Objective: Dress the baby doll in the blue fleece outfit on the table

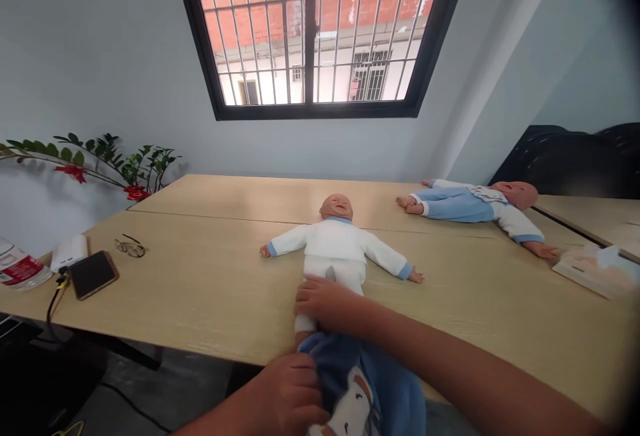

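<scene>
A baby doll (336, 243) in white clothes lies on its back on the wooden table (200, 289), arms spread, head toward the window. My right hand (323, 304) rests closed over the doll's white-clad legs near the table's front edge. My left hand (290, 393) is closed on a blue garment (373, 383) with a white cartoon print. The garment is bunched just below the doll's feet. The doll's lower legs are hidden under my hands and the cloth.
A second doll (475, 204) in blue and white lies at the back right. A tissue pack (595, 269) sits at the right. A phone (93, 274), power bank (69, 251), glasses (130, 247) and a bottle (20, 268) lie at the left, near a plant (100, 159).
</scene>
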Tool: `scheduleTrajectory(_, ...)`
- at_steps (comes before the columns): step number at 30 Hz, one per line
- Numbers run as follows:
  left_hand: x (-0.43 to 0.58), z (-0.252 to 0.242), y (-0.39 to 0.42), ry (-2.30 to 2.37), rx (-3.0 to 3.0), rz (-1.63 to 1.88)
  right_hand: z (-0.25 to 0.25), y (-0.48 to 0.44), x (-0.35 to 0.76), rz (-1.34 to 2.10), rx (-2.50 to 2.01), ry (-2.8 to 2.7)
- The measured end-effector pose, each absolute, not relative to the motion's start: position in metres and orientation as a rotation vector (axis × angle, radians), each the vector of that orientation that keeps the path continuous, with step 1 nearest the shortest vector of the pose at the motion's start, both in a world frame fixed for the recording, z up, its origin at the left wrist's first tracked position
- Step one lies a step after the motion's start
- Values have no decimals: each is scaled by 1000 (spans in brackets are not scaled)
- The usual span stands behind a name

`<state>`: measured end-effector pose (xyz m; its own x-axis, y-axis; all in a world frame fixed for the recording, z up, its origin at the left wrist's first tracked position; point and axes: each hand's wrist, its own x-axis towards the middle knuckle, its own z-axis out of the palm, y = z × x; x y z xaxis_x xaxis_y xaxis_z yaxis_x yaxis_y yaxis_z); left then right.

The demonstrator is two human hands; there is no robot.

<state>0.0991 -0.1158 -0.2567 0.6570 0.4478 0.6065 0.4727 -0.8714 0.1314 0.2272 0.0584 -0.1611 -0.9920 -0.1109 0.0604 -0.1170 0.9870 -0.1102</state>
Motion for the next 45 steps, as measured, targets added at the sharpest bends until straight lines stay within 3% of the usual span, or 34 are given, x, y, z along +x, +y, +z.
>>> scheduleTrajectory(5,75,-244,-110,-916,-2721,-1323,-153,80,225,218,-38,-2878)
scheduleTrajectory(11,45,-239,-96,-1604,-2334,-1578,-153,99,234,274,-234,-2649)
scheduleTrajectory(14,38,-239,-91,-1669,-2191,-1541,-158,100,233,188,-149,-2746)
scheduleTrajectory(20,32,-241,-97,-1371,-2395,-1245,-179,108,227,62,-236,-2704)
scheduleTrajectory(26,35,-232,-90,-1587,-2433,-1158,-184,109,232,-35,-40,-2753)
scheduleTrajectory(35,27,-244,-99,-1656,-2518,-1347,-190,112,232,-64,-272,-2621)
scheduleTrajectory(41,29,-242,-90,-1686,-2351,-1265,-182,103,231,-120,61,-2746)
scheduleTrajectory(45,29,-244,-81,-1936,-2208,-1453,-181,104,237,-56,51,-2734)
